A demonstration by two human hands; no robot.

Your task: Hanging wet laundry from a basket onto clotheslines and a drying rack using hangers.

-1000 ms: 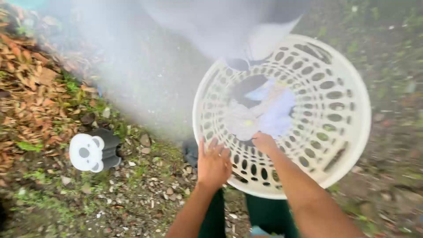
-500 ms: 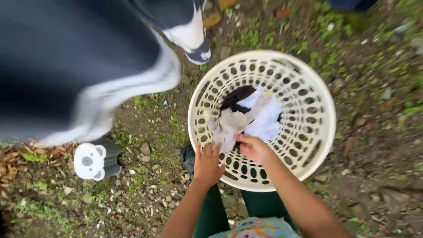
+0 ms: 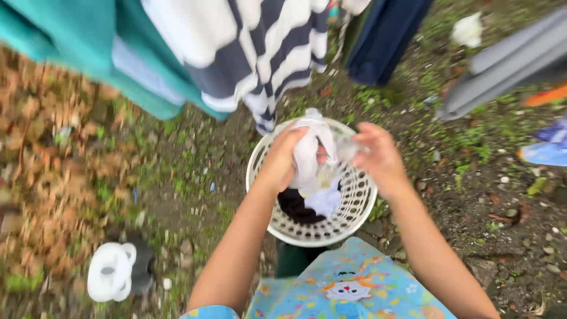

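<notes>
At far left a white slipper [image 3: 111, 272] lies on the leaf-strewn ground. Next, the left hand [image 3: 282, 158] has its grip clenched around a white garment [image 3: 311, 149] — lifted above the round white laundry basket [image 3: 354, 207], where dark and pale clothes remain. The right hand [image 3: 378, 155] pinches the cloth's other edge. Striped and teal washing hangs overhead. The step looks like drawing one piece out — spreading it flat would call for both hands pulling apart.
</notes>
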